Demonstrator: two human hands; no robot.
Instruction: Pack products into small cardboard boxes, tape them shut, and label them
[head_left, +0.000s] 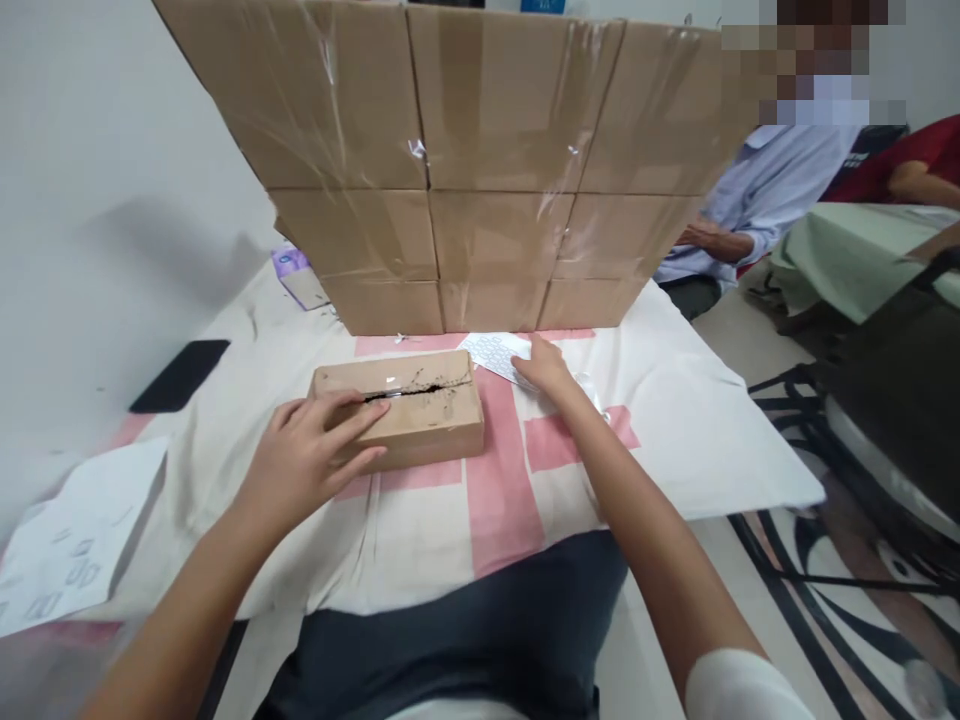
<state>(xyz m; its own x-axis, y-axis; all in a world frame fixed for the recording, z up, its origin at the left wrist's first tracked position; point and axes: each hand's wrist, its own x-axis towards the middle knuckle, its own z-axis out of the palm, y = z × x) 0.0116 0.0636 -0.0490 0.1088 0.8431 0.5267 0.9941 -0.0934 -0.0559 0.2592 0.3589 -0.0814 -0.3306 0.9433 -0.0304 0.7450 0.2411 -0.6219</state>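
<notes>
A small brown cardboard box (pixel 420 400) lies on the cloth-covered table (pixel 675 440) in front of me; the tape along its top seam is torn. My left hand (pixel 307 455) rests flat on the box's near left corner, fingers stretched out toward the seam. My right hand (pixel 544 368) reaches past the box's right end and presses on a white patterned sheet (pixel 495 352) lying flat on the cloth. Whether its fingers pinch the sheet is hidden.
A wall of stacked, taped cardboard boxes (pixel 480 160) stands at the table's far side. A black phone (pixel 180 374) and a purple-and-white pack (pixel 296 275) lie at the left, a white label sheet (pixel 75 540) near left. A person in a light shirt (pixel 757 200) sits at the right.
</notes>
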